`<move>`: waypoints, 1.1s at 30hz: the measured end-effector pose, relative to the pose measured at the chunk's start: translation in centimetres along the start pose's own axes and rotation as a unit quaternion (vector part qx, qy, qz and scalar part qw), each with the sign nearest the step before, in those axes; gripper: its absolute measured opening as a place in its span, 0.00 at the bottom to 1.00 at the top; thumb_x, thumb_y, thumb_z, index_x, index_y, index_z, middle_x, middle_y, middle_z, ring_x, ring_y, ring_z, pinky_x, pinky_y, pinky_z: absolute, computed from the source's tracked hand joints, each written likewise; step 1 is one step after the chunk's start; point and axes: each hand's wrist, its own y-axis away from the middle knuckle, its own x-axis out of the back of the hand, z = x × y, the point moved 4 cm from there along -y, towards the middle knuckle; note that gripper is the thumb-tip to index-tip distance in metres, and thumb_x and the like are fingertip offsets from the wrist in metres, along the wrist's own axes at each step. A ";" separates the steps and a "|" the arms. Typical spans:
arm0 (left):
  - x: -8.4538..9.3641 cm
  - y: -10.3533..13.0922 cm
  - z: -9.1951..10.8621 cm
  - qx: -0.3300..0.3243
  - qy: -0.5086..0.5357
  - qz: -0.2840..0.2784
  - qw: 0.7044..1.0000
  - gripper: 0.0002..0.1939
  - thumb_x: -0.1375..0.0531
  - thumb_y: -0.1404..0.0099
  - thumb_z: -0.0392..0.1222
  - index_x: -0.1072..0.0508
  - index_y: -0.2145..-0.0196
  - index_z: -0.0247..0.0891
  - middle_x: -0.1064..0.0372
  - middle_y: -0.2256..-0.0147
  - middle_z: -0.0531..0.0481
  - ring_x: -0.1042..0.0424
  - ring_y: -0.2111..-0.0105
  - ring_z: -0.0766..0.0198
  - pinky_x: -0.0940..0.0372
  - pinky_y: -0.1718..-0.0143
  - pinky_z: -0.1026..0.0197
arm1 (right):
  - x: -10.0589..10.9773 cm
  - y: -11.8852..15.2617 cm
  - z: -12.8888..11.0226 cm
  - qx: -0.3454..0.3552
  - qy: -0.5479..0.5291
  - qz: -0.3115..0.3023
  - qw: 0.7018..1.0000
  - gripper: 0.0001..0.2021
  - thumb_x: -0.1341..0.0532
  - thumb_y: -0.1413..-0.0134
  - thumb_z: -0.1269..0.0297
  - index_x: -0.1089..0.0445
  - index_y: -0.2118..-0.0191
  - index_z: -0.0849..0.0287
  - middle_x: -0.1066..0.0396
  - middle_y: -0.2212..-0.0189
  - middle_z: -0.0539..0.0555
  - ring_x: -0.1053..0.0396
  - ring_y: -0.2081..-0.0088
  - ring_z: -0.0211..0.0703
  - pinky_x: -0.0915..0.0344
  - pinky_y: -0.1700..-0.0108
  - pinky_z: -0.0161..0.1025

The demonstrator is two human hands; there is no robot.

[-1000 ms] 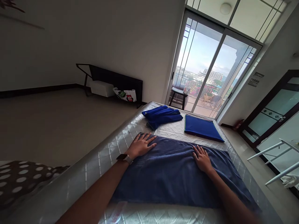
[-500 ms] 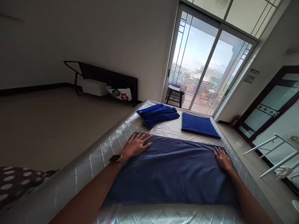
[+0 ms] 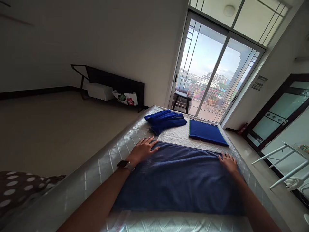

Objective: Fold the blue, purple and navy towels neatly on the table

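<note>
A dark blue cloth (image 3: 178, 180) is spread across the mattress (image 3: 169, 222), with some creases on its surface. My left hand (image 3: 143, 150) lies on its far left corner, fingers spread, a watch on the wrist. At the far right corner my right hand (image 3: 228, 162) rests on the cloth with its fingers stretched out. Beyond the far edge lie a bunched bright blue cloth (image 3: 166, 121) on the left and a flat, neatly folded blue cloth (image 3: 207, 132) on the right.
Plastic film seems to cover the mattress side. A brown polka-dot fabric (image 3: 21, 190) is at the lower left. By the wall stands a dark bench (image 3: 116, 82) with a white box (image 3: 100, 91) under it. A white-legged table (image 3: 277, 158) is at right, a glass sliding door (image 3: 205, 64) ahead.
The view has tilted slightly, so everything sits a little lower in it. My right hand has shifted slightly inward along the cloth's far edge; my left hand stays at its corner.
</note>
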 end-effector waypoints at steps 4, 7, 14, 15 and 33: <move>-0.8 -0.2 -0.5 -0.004 0.004 -0.014 1.000 0.32 0.53 0.29 0.61 0.38 0.34 0.46 0.46 0.31 0.47 0.49 0.31 0.51 0.56 0.31 0.45 | 0.2 1.6 -5.9 0.088 -0.059 -0.009 0.994 0.26 0.57 0.30 0.51 0.44 0.31 0.45 0.45 0.31 0.51 0.49 0.31 0.48 0.54 0.31 0.52; -1.5 -0.2 -0.8 -0.001 -0.002 -0.036 0.999 0.33 0.54 0.29 0.62 0.42 0.32 0.47 0.50 0.30 0.47 0.52 0.30 0.52 0.60 0.30 0.46 | -0.6 2.6 -8.2 0.103 -0.084 -0.032 0.991 0.27 0.58 0.30 0.50 0.49 0.29 0.43 0.50 0.29 0.48 0.55 0.29 0.46 0.56 0.30 0.51; -1.4 0.2 -0.8 0.061 -0.028 -0.059 0.996 0.35 0.56 0.30 0.65 0.49 0.30 0.53 0.56 0.28 0.48 0.57 0.29 0.47 0.62 0.31 0.41 | -1.3 1.4 -3.7 0.027 -0.099 -0.079 0.992 0.29 0.61 0.30 0.46 0.56 0.28 0.45 0.56 0.27 0.48 0.62 0.27 0.46 0.62 0.29 0.53; -1.3 0.3 -0.6 0.068 -0.028 -0.060 0.995 0.35 0.56 0.30 0.66 0.50 0.30 0.53 0.57 0.28 0.48 0.58 0.29 0.47 0.62 0.31 0.41 | -1.4 1.1 -2.3 0.002 -0.100 -0.081 0.992 0.30 0.61 0.30 0.46 0.56 0.27 0.46 0.57 0.27 0.49 0.62 0.27 0.47 0.62 0.29 0.52; -1.4 -0.1 -0.1 0.089 0.006 -0.032 0.995 0.36 0.56 0.31 0.67 0.46 0.31 0.51 0.54 0.29 0.45 0.56 0.30 0.44 0.61 0.32 0.41 | 0.1 0.5 3.1 -0.144 -0.056 -0.085 0.984 0.35 0.65 0.32 0.50 0.52 0.28 0.66 0.52 0.30 0.67 0.50 0.31 0.61 0.51 0.34 0.63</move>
